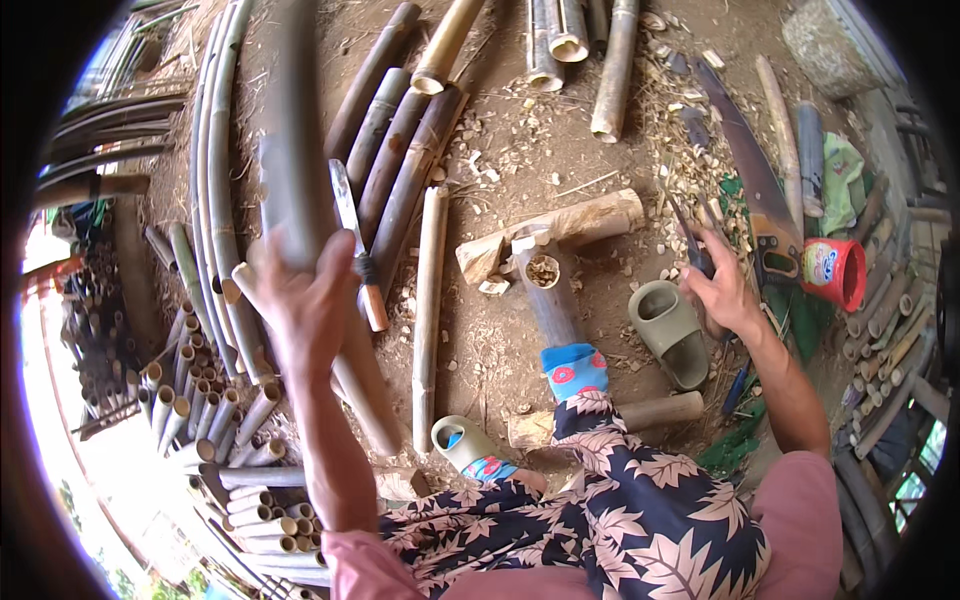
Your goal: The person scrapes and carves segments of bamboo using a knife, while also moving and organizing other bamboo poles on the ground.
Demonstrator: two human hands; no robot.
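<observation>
We are viewing an earth floor (505,375). Along its left edge, stacked poles (268,525) are showing cut ends, so we are judging that much cutting is done; how many pieces are remaining we cannot tell. Long poles (225,200) are lying uncut inward of that edge. A motion-blurred dark pole (298,120) is extending past the left hand (310,310), between the long poles and a pale pole (430,320). The left fingers are spreading, thumb apart; we cannot tell whether they are gripping. Toward the right edge, a handsaw (745,160) is lying flat. Near mid-floor, a wooden block (600,220) is lying beside a short tube (552,310), with chips filling the tube's opening; we are judging this piece unfinished. Chip-strewn floor is separating pale pole and tube, giving room for moving; rightward, a loose sandal (670,335) is narrowing it. The right hand (725,285) is working beyond that sandal, its fingers apparently closing round a dark-handled tool (700,262). A knife (345,200) is lying just beside the left fingers, limiting clearance there.
</observation>
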